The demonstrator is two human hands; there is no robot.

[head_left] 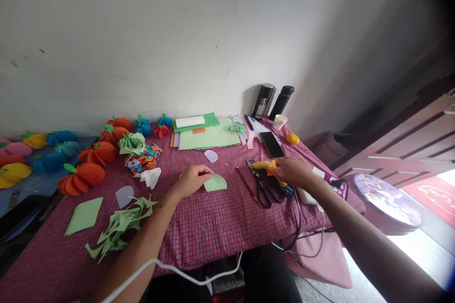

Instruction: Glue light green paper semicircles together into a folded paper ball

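My left hand (194, 180) is at the middle of the checked tablecloth, its fingers pinched on a light green paper piece (215, 183) with a rounded edge. To the right, my right hand (289, 170) has its fingers round a yellow glue gun (266, 165), whose nozzle points left. Black-handled scissors (265, 191) lie just below the glue gun, and a pencil (248, 184) lies left of them. A lilac paper piece (211, 155) rests above my left hand.
Paper pumpkins (97, 153) crowd the left side, near green scraps (122, 227) and green sheets (84, 215). Stacked paper (209, 137) lies at the back. A phone (272, 145), a paper cup (279, 121), an orange fruit (292, 138) and two dark bottles (263, 101) stand or lie back right.
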